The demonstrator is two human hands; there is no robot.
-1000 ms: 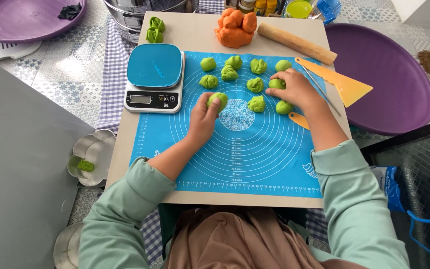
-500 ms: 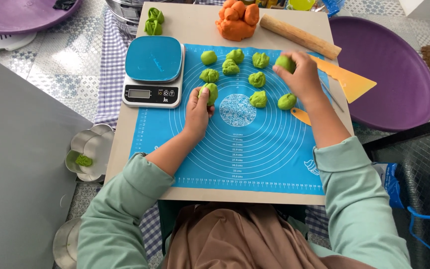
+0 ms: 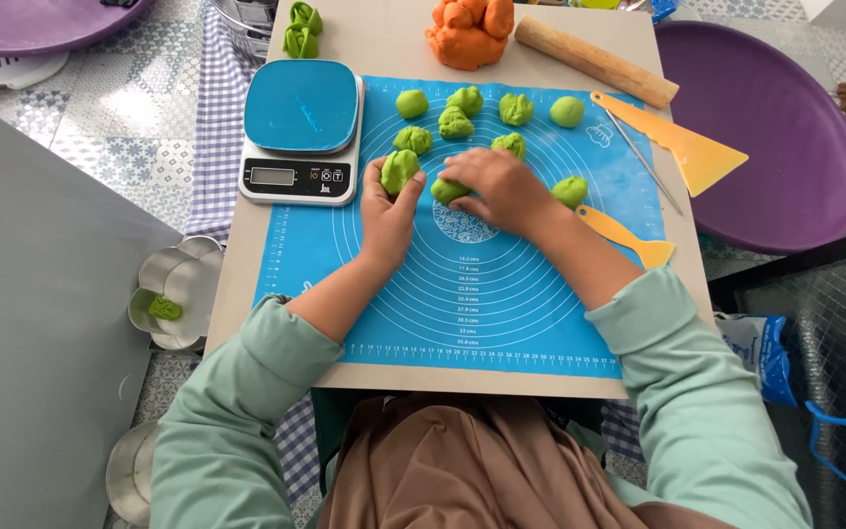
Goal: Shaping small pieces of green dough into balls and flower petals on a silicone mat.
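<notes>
Your left hand [image 3: 387,211] grips a dough ball [image 3: 399,169]; your right hand [image 3: 499,186] presses another ball [image 3: 446,190] at the mat's [image 3: 462,294] centre. Risk: your right wrist may squash the ball at 3 o'clock [image 3: 570,191].

Dough balls [image 3: 457,122] on mat [image 3: 501,313], scale [image 3: 301,132] left, rolling pin [image 3: 594,61] behind

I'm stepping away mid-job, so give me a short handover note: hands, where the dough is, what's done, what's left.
Left hand: holds one green dough piece on the blue mat.
Right hand: on another green piece at mat centre.
Elsewhere: seven more green pieces lie loose on the mat, such as the smooth ball; scale left of them, its pan bare; orange dough and rolling pin beyond.
Done: green dough portioned, one ball smooth.
Left: most look rough; orange lump undivided.
</notes>
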